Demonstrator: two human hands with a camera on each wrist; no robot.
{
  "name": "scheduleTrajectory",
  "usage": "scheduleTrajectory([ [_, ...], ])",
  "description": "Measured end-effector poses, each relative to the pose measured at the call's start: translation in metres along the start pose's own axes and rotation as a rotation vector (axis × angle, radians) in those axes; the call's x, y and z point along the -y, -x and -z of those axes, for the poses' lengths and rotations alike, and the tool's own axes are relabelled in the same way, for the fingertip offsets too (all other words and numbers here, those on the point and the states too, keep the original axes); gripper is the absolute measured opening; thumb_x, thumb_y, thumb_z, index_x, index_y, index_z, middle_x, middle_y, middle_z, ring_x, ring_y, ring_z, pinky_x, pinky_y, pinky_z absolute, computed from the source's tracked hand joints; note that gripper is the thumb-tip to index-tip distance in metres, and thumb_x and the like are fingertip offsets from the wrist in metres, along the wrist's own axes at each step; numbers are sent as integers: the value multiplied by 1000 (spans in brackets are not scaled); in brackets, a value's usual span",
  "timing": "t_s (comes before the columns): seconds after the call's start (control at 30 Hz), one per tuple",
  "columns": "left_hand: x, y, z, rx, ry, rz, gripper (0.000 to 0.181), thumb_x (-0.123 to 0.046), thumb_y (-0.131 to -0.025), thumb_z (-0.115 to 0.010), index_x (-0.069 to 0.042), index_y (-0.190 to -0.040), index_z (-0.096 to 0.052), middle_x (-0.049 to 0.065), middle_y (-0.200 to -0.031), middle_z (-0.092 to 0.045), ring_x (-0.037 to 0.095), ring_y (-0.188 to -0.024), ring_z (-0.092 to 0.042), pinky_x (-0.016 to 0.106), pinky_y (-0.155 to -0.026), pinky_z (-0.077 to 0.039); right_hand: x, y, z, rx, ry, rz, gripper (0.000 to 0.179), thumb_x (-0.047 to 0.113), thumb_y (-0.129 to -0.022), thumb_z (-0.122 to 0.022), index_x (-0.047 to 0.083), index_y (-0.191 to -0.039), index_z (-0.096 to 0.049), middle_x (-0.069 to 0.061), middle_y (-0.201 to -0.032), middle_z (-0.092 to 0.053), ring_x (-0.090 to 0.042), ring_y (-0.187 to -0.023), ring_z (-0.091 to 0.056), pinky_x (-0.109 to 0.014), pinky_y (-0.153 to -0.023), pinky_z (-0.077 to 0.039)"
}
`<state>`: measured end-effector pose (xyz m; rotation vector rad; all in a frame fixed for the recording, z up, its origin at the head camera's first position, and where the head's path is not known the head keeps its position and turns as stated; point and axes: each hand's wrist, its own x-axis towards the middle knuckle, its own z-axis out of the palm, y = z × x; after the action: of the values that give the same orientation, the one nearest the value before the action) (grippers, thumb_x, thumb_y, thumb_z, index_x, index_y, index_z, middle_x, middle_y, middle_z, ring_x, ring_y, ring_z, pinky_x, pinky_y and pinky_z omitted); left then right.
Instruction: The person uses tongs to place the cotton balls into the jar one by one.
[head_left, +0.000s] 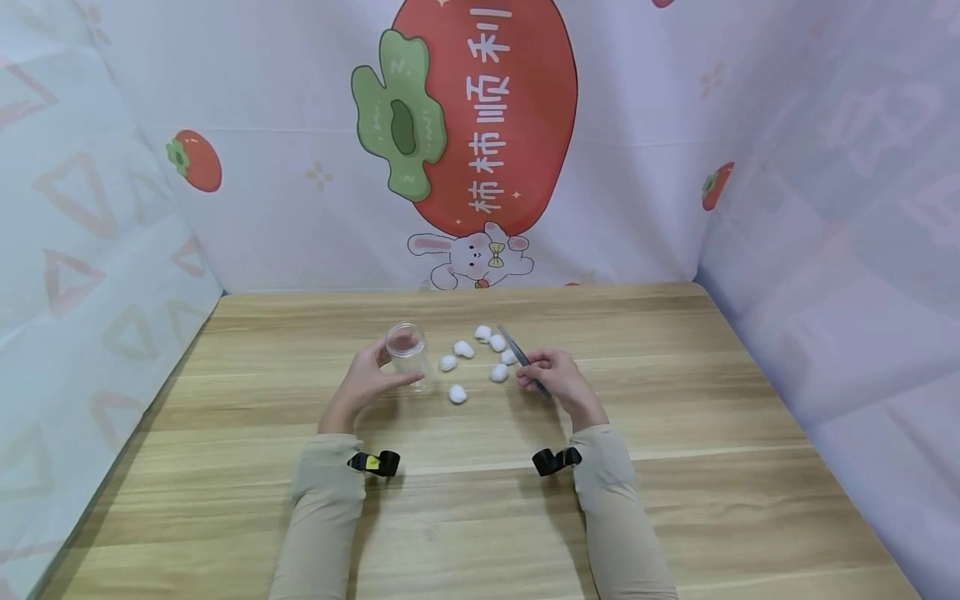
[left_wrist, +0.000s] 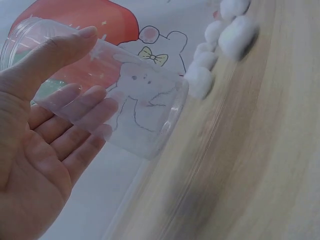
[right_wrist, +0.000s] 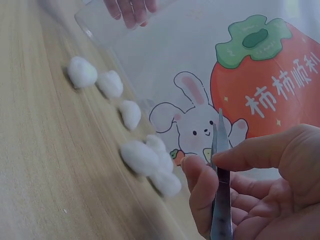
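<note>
My left hand [head_left: 369, 380] grips a clear plastic jar [left_wrist: 145, 107] around its side, thumb on one face and fingers on the other. No lid sits on the jar's mouth, and nothing shows inside it. In my right hand [head_left: 558, 379] a pair of metal tweezers [right_wrist: 222, 195] is pinched between thumb and fingers, the tips pointing away from me and slightly apart, with nothing between them. Several white cotton balls [head_left: 457, 394] lie loosely on the table between the two hands. The nearest to the tweezers is a cotton ball [head_left: 508, 357] just left of them.
The wood-grain table [head_left: 480, 517] reaches back to a printed cloth backdrop [head_left: 285, 217] with persimmons and a rabbit. Cloth walls also stand at the left and right. A black wrist camera [head_left: 386, 463] is strapped on the left sleeve, another camera [head_left: 555, 461] on the right.
</note>
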<state>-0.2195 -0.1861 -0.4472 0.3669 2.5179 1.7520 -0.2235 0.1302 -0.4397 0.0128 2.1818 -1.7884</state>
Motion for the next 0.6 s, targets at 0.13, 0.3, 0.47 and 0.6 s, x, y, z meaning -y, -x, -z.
scheduleTrajectory([
  [0.13, 1, 0, -3, 6, -4, -11, 67, -15, -75, -82, -9, -134, -51, 17, -135, -59, 34, -131, -52, 48, -117, -35, 0, -1, -2, 9, 46, 10, 20, -4, -94, -46, -13, -112, -49, -17, -87, -68, -6, -69, -57, -18, -60, -47],
  [0.3, 2, 0, -5, 2, -20, -21, 66, -10, -77, -80, -6, -135, -50, 19, -135, -58, 35, -130, -52, 47, -117, -36, 4, 1, -4, 7, 50, -14, 13, 1, -96, -46, -6, -107, -48, -2, -76, -64, -8, -66, -50, -20, -61, -42],
  [0.47, 3, 0, -6, -2, -17, -16, 67, -6, -76, -79, -3, -136, -48, 23, -136, -57, 38, -131, -50, 50, -117, -35, 2, 1, -2, 1, 81, -14, 21, 8, -97, -52, -6, -113, -52, 1, -74, -65, -6, -63, -50, -19, -58, -42],
  [0.6, 2, 2, -5, -7, -24, -20, 67, -10, -76, -80, -6, -135, -50, 20, -135, -58, 36, -130, -52, 49, -116, -36, -2, 0, 2, 3, 127, 21, 24, 9, -95, -57, -8, -111, -56, 0, -74, -65, -6, -61, -50, -19, -57, -42],
])
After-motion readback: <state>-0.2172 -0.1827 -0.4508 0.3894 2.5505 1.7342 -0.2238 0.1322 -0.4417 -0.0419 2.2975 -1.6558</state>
